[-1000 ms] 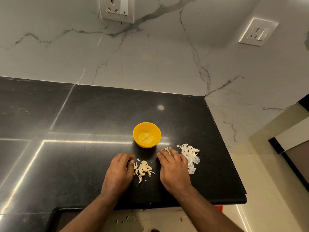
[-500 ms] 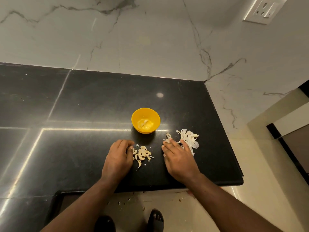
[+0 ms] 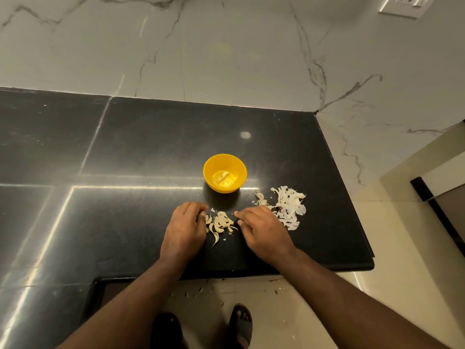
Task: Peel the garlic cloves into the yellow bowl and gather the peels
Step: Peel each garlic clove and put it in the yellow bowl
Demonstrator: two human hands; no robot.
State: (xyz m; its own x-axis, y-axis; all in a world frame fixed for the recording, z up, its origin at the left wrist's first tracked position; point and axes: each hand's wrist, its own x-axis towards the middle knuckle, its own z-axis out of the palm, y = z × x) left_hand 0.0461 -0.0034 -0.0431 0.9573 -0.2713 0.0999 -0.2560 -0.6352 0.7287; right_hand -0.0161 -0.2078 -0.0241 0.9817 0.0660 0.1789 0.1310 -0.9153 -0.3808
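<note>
Right hand (image 3: 264,231) has slid left off the peel pile (image 3: 288,206) near the table's right edge toward the unpeeled cloves (image 3: 220,222) beside left hand (image 3: 185,229), fingers loosely curled, holding nothing visible; yellow bowl (image 3: 224,172) behind holds few cloves, peeling continues.

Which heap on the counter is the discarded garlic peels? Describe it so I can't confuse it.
On the black stone counter, find the small yellow plastic bowl. The heap of peels lies right of it, beyond the right hand: white, papery, flaky, unlike the plump cream garlic cloves between both hands.
</note>
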